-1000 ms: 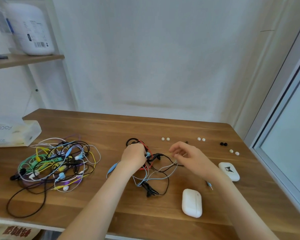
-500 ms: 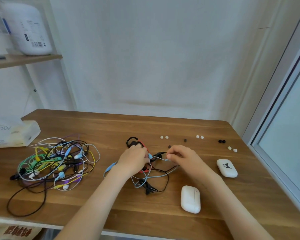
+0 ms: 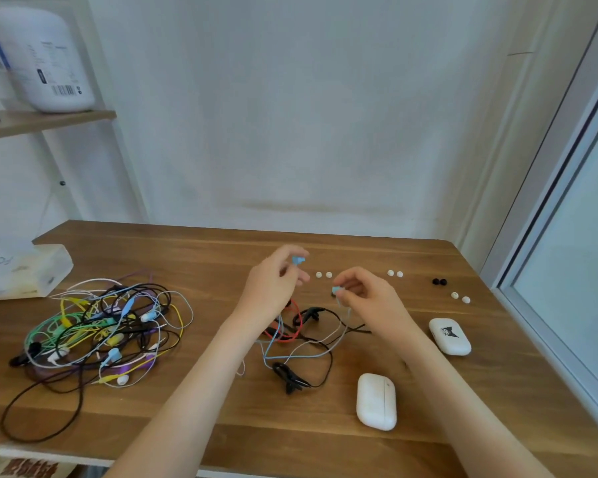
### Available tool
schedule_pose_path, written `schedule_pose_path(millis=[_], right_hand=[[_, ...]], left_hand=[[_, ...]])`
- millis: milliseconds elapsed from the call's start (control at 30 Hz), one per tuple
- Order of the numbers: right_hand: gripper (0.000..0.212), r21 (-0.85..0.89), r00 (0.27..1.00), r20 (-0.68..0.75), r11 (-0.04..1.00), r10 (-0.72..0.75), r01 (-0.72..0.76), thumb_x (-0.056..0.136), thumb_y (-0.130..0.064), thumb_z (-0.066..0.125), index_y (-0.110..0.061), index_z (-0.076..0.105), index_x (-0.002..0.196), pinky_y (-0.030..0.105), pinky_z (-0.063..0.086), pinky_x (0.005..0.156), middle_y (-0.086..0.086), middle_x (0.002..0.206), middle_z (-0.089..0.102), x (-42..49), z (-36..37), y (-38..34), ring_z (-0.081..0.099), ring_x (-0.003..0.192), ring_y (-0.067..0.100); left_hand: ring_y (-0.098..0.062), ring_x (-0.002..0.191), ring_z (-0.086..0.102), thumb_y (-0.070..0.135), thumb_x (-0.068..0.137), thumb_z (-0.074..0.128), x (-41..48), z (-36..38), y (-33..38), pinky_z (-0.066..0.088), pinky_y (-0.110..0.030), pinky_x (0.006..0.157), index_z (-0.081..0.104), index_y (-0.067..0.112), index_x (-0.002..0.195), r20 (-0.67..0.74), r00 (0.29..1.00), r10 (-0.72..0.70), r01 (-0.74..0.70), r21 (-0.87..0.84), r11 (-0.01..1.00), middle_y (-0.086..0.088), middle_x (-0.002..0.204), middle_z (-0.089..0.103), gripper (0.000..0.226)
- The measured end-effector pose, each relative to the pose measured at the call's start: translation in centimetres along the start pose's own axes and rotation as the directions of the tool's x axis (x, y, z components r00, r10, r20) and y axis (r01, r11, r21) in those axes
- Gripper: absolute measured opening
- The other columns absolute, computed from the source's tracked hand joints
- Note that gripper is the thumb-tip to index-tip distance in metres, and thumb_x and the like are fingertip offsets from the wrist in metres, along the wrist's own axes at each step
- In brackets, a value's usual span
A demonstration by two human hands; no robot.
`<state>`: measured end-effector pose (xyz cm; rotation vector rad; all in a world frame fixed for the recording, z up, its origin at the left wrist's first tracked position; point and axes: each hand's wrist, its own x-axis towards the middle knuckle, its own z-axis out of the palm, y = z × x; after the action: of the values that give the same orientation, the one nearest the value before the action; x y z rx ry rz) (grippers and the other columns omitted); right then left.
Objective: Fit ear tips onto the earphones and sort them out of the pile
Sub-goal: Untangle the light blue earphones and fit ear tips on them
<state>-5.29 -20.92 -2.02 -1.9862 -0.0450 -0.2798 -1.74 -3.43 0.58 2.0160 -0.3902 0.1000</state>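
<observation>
Left hand (image 3: pixel 270 291): raised above the table (image 3: pixel 428 408); thumb and forefinger pinch the left blue earbud (image 3: pixel 298 260) at the fingertips, and the other fingers are loosely curled.
Right hand (image 3: pixel 366 298): lower and nearer the wood, fingers bunched, pinching the right blue earbud (image 3: pixel 335 290) at their tips.
Earbud axis: the left one's stub seems to point right, toward the other hand. The right one is too hidden by fingers to tell.
Key relation: the nearest white ear tips (image 3: pixel 323 274) lie on the table between the two hands, just beyond and left of the right hand's fingertips, and below and right of the left hand's earbud. They sit side by side in a left-to-right line.
Nearer hand: the right, by a little, though both hands are occupied, so one earbud probably has to be set down or shifted in the grip before a tip can be picked up.
Blue cable (image 3: pixel 311 355): runs down from both hands into the small tangle (image 3: pixel 290 336) of red and black leads beneath them.
Further tips: a second white pair (image 3: pixel 395 273), a black pair (image 3: pixel 439 281) and a third white pair (image 3: pixel 460 297) lie further right.
Big pile (image 3: pixel 101 326): well apart to the left and still tangled, so most of the sorting looks undone.
</observation>
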Motion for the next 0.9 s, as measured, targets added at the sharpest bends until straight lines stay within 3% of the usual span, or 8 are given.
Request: schedule_pose_path(millis=[133,300,433,533,633,733,800,900], right_hand=[[0.011,0.129,0.999,-0.025,0.991,0.035,-0.031,0.087,-0.006,0.066,-0.014,0.06,0.089,0.015,0.05,0.068,0.005,0.088,0.065,1.2,1.4,-0.3,0.061,0.074,0.009],[0.01,0.185,0.997,-0.074,0.982,0.038,-0.024,0.085,-0.003,0.067,-0.009,0.06,0.079,0.012,0.045,0.058,0.0,0.074,0.064,3.0,2.3,0.0,0.058,0.061,-0.001],[0.013,0.207,0.999,0.01,0.977,0.043,-0.044,0.087,-0.001,0.062,-0.007,0.062,0.076,0.008,0.041,0.056,-0.012,0.062,0.061,4.1,2.7,0.3,0.053,0.056,-0.008],[0.019,0.047,0.997,0.065,0.998,0.04,-0.043,0.096,-0.009,0.051,-0.016,0.066,0.086,0.01,0.041,0.067,-0.014,0.081,0.064,5.8,2.3,0.6,0.055,0.073,-0.008],[0.022,-0.169,0.994,-0.044,0.98,0.096,-0.103,0.098,-0.007,0.045,-0.014,0.065,0.104,0.021,0.04,0.079,-0.007,0.102,0.061,8.5,1.7,2.4,0.054,0.096,0.008],[0.027,-0.532,0.986,0.028,0.837,0.165,-0.125,0.096,-0.012,0.049,-0.016,0.06,0.12,0.035,0.041,0.097,0.004,0.119,0.057,10.5,1.6,4.7,0.051,0.114,0.022],[0.021,-0.641,0.978,0.062,0.759,0.199,-0.114,0.093,-0.017,0.054,-0.017,0.061,0.114,0.039,0.042,0.096,0.007,0.116,0.055,11.3,2.1,5.4,0.051,0.113,0.027],[0.002,-0.658,0.984,0.042,0.746,0.174,-0.104,0.093,-0.016,0.055,-0.017,0.056,0.092,0.032,0.04,0.083,0.003,0.102,0.051,11.7,2.6,5.4,0.052,0.104,0.026]], left_hand=[[-0.006,0.08,0.064,0.018,0.098,0.047,0.8,1.5,-0.8,0.052,-0.028,0.079,0.063,0.029,0.101,0.098,0.993,-0.07,0.079,-0.089,0.993,0.009,0.083,0.07,0.02],[-0.012,0.066,0.057,0.015,0.094,0.059,1.8,2.0,-2.7,0.048,-0.027,0.068,0.064,0.014,0.103,0.269,0.951,-0.152,0.254,-0.402,0.88,-0.003,0.074,0.062,0.01],[-0.014,0.065,0.059,0.008,0.093,0.059,2.5,1.9,-3.9,0.05,-0.026,0.066,0.063,0.009,0.1,0.249,0.947,-0.201,0.296,-0.442,0.847,-0.01,0.077,0.065,0.008],[-0.013,0.067,0.064,0.005,0.093,0.058,2.8,2.1,-4.6,0.052,-0.023,0.065,0.061,0.006,0.095,0.196,0.954,-0.227,0.297,-0.502,0.812,-0.01,0.078,0.069,0.004],[-0.01,0.061,0.062,0.002,0.094,0.055,3.1,2.3,-5.3,0.05,-0.02,0.06,0.06,0.006,0.091,0.174,0.955,-0.239,0.296,-0.556,0.777,-0.007,0.073,0.067,0.007],[-0.011,0.063,0.064,0.001,0.094,0.055,3.3,2.7,-5.7,0.051,-0.019,0.06,0.061,0.008,0.088,0.162,0.957,-0.242,0.291,-0.566,0.771,-0.009,0.076,0.069,0.011],[-0.013,0.066,0.065,0.001,0.094,0.054,3.3,3.0,-5.9,0.051,-0.021,0.061,0.061,0.009,0.087,0.183,0.955,-0.233,0.296,-0.562,0.773,-0.011,0.079,0.069,0.012],[-0.011,0.065,0.064,0.003,0.095,0.054,3.3,3.2,-5.9,0.051,-0.021,0.061,0.061,0.012,0.088,0.195,0.952,-0.237,0.304,-0.486,0.819,-0.009,0.081,0.069,0.013]])
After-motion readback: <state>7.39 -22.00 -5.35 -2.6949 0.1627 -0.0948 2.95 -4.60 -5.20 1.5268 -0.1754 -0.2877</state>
